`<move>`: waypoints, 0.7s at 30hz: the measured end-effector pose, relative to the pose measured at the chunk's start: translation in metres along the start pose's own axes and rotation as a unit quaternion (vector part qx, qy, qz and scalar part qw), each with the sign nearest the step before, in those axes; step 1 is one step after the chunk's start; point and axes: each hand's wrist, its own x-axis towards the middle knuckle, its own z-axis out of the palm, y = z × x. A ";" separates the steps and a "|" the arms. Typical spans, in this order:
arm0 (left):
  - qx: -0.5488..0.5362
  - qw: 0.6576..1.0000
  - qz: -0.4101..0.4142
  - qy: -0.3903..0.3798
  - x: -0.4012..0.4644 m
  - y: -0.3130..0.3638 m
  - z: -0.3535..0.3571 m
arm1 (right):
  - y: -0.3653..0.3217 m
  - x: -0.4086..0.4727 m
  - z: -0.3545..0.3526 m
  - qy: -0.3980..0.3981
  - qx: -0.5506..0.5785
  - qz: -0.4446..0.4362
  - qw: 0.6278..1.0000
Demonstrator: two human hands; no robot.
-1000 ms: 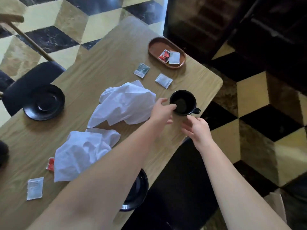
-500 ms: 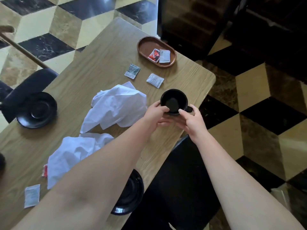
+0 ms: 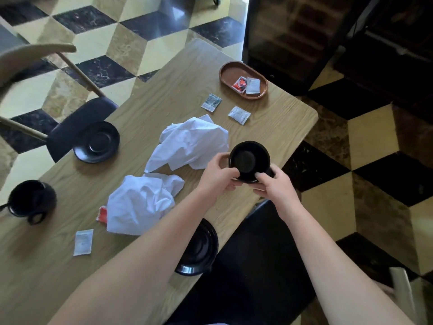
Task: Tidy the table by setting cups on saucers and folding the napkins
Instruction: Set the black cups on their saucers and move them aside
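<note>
I hold a black cup (image 3: 249, 160) between both hands above the right side of a wooden table (image 3: 164, 102). My left hand (image 3: 218, 175) curls its fingers and thumb around the cup's left wall; my right hand (image 3: 276, 184) wraps the right side, thumb on the near rim, covering where the handle probably sits. Whether the cup is lifted or resting on the wood I cannot tell.

The nearest saucer (image 3: 201, 247) lies at the table's near edge, partly hidden beneath my left forearm and appearing to overhang. That is my main worry: bringing the cup down there, my arm could nudge the saucer off, or an off-centre landing could tip it over the edge.

A second saucer (image 3: 97, 141) sits at the far left edge, and another black cup (image 3: 31, 200) stands well apart at the left. Two crumpled white napkins lie between: one (image 3: 192, 144) just beside my left hand, one (image 3: 143, 202) nearer me. Dragging the cup low could snag the cloth, and with it the small packets (image 3: 83, 241) lying loose around it.

A brown tray (image 3: 226, 73) holds two more packets at the far end.
</note>
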 end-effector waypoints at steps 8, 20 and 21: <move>-0.080 0.989 -0.118 0.038 -0.097 -0.084 -0.062 | 0.034 -0.060 0.038 -0.142 -0.126 0.068 0.980; -0.286 0.950 -0.102 0.074 -0.162 -0.158 -0.092 | 0.049 -0.087 0.108 -0.180 -0.282 0.018 0.942; -0.307 0.943 -0.104 0.074 -0.164 -0.162 -0.091 | 0.053 -0.089 0.112 -0.179 -0.259 0.027 0.949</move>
